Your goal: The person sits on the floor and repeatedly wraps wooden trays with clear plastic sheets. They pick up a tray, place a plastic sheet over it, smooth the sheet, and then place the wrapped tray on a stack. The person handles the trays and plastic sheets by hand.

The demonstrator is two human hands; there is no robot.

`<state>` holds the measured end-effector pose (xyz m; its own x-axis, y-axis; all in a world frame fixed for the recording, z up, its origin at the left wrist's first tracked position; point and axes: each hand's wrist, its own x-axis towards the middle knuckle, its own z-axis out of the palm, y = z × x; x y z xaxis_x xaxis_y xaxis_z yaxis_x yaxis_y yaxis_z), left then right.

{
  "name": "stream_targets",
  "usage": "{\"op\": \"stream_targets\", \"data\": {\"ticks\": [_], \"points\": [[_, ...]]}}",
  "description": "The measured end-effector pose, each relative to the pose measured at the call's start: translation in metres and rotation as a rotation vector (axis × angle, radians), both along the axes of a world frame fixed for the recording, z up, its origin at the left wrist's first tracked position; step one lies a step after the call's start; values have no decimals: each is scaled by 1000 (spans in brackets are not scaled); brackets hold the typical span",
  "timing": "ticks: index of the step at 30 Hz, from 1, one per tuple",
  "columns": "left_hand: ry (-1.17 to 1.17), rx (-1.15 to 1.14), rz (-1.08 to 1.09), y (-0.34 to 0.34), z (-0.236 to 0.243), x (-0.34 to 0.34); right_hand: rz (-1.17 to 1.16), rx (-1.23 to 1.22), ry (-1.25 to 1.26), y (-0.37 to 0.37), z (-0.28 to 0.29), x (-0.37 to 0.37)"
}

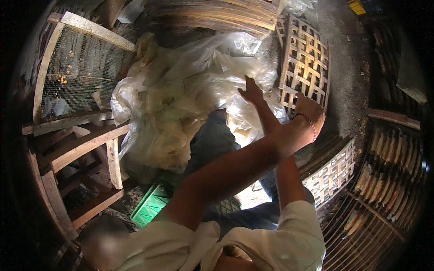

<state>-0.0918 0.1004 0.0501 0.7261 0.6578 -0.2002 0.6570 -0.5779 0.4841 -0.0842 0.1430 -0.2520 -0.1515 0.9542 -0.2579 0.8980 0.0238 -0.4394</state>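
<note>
My left forearm crosses over my right one and reaches to the right. My left hand (309,110), with a braided band at the wrist, is closed over the near end of a woven bamboo panel (307,63); its fingertips are hidden, so I cannot tell what they hold. My right hand (253,92) is stretched out, thumb apart from the fingers, over crumpled clear plastic sheeting (176,90). Nothing shows in it. The sheeting spreads in folds in front of me and against my bent leg (210,135).
Long bamboo strips (212,16) lie at the far side. A wood-framed mesh screen (81,72) and wooden frame (86,153) stand left. A green crate (151,203) sits near me. Another woven panel (332,174) and slatted racks (384,180) are right. A blurred head (106,241) shows lower left.
</note>
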Motion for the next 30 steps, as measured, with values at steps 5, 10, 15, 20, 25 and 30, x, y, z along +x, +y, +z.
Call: {"op": "stream_targets", "data": {"ticks": [5, 10, 15, 20, 25, 30], "points": [[25, -66, -16, 8, 7, -4, -108, -261, -262, 17, -31, -13], [7, -65, 73, 11, 15, -20, -51, 49, -220, 44, 26, 31], [-134, 108, 125, 32, 3, -31, -38, -18, 412, 42, 122, 168], [-266, 301, 216, 53, -9, -44, 40, -16, 431, -28, 305, 179], [-518, 365, -127, 36, -1, -23, -43, -236, 249, -103, 381, 183], [-532, 358, -340, 9, 7, 0, -252, -98, 571, -161, 353, 220]]}}
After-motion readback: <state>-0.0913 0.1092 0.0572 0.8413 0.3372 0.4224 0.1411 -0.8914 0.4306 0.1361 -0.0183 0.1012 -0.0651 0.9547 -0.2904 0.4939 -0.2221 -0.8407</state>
